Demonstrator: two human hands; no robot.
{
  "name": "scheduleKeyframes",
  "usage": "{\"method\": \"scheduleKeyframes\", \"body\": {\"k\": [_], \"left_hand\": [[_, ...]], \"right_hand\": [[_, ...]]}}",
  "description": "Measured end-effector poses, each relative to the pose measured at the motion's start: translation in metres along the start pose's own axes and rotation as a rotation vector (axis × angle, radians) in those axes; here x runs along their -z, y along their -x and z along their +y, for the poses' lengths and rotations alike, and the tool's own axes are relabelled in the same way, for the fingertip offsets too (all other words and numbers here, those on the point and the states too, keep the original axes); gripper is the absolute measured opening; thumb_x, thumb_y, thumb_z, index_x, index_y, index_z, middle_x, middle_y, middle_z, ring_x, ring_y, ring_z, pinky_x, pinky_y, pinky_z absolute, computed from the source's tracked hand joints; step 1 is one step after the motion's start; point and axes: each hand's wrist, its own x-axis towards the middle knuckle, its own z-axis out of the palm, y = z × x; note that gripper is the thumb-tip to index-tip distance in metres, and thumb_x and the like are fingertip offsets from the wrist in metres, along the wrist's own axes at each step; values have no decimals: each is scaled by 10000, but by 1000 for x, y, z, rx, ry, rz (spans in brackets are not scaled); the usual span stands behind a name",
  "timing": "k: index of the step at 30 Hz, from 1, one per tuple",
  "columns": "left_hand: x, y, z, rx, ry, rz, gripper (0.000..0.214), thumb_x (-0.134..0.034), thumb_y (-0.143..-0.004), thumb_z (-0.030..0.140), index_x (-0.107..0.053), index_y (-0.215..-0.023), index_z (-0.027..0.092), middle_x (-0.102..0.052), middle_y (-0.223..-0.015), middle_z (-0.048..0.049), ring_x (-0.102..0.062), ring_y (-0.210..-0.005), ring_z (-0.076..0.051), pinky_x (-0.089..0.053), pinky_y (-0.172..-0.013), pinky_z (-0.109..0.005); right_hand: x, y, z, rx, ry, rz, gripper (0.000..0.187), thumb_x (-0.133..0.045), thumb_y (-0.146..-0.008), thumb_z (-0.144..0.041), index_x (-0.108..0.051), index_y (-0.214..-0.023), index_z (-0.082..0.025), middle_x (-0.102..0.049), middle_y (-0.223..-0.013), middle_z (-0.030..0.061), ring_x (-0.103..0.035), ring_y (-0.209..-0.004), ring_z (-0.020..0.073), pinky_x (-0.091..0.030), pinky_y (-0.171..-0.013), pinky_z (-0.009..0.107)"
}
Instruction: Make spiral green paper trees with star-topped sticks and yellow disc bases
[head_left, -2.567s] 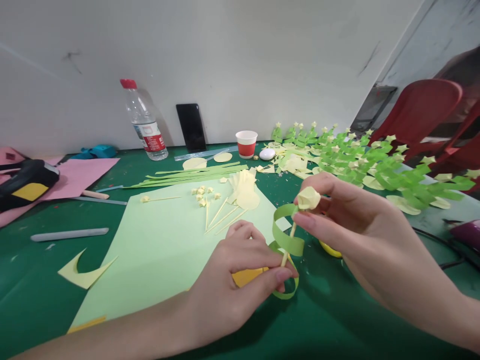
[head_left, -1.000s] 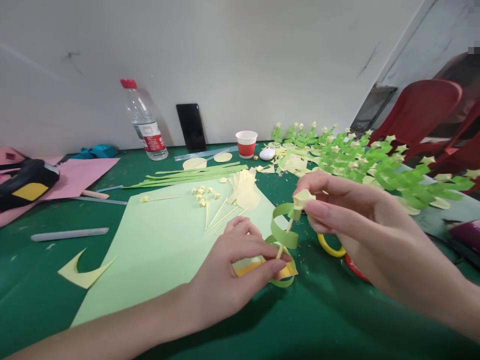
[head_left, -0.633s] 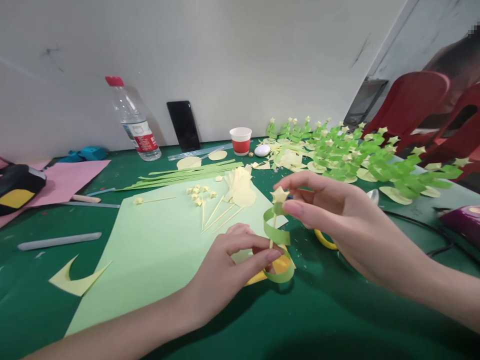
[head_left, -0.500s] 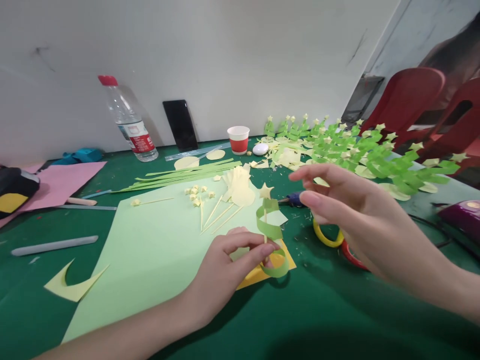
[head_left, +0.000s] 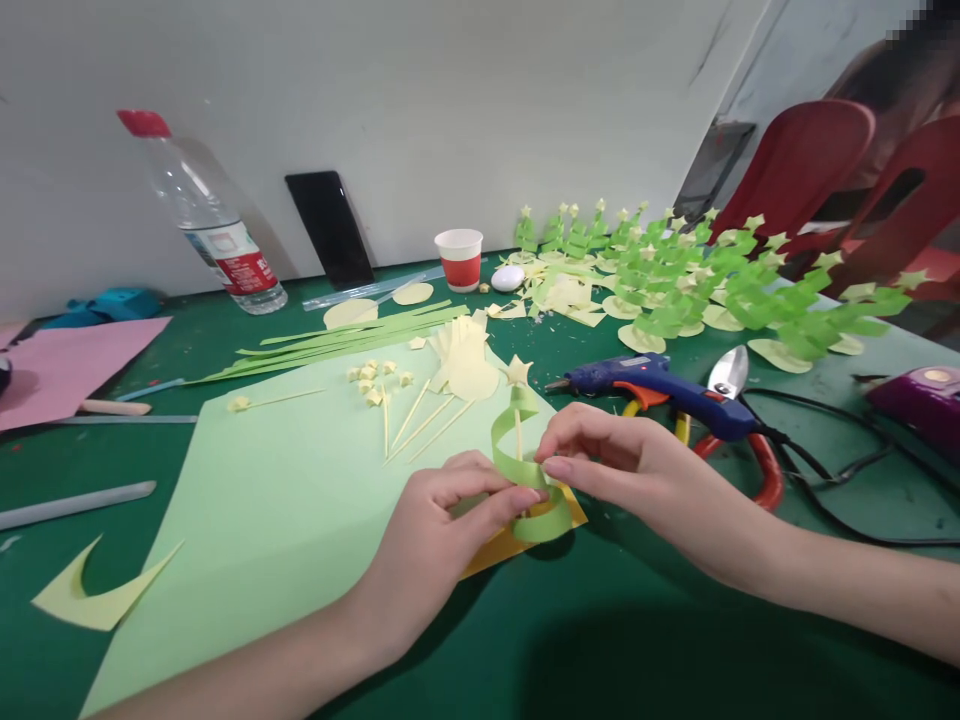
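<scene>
Between thumb and fingers, my left hand pinches a thin stick that stands nearly upright, topped by a pale yellow paper star. A green paper strip spirals loosely around the stick. My right hand closes thumb and forefinger on the strip's right side, about halfway up. Beneath my left fingers lies a yellow-orange piece, partly hidden. Just left, a light green sheet carries several bare sticks, small paper stars and a stack of pale paper circles.
A blue glue gun lies beyond my right hand, over red-and-yellow-handled scissors, its cord trailing right. Several finished star-topped stems stand at back right. A paper cup, phone and bottle line the wall.
My right hand has come down and left, from spread in the air to pinching the green strip. My left hand keeps its hold on the stick. The view has shifted slightly.
</scene>
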Motion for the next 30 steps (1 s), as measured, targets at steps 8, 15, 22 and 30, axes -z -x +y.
{"method": "scheduleKeyframes", "body": {"k": [8,15,22,30], "left_hand": [[-1,0,2,4,-11,-42,159,-606,-724,275,-696,-623,191,-597,-688,6,-530,-614,-110,-438,-596,-199],[-1,1,3,-26,-67,-37,218,-568,-749,268,-651,-569,177,-609,-654,-2,-554,-641,-130,-460,-615,-212],[-2,2,1,11,11,-71,168,-581,-748,252,-686,-629,196,-635,-708,13,-572,-664,-108,-462,-639,-178],[-5,1,5,82,137,-111,143,-597,-727,227,-670,-613,181,-680,-681,17,-607,-668,-125,-484,-629,-192]], "right_hand": [[-5,-1,0,-2,4,-29,171,-517,-782,-338,-508,-740,-172,-442,-751,1,-411,-667,111,-325,-581,243],[-5,0,4,-16,-15,9,214,-584,-737,-365,-498,-815,-186,-361,-645,-41,-320,-563,82,-253,-500,219],[-6,1,-2,13,-117,-45,167,-550,-775,-336,-532,-789,-171,-451,-784,-4,-439,-676,97,-339,-569,222],[-6,1,0,31,-158,-71,137,-577,-759,-289,-516,-721,-171,-434,-805,-14,-435,-690,87,-358,-596,212]]}}
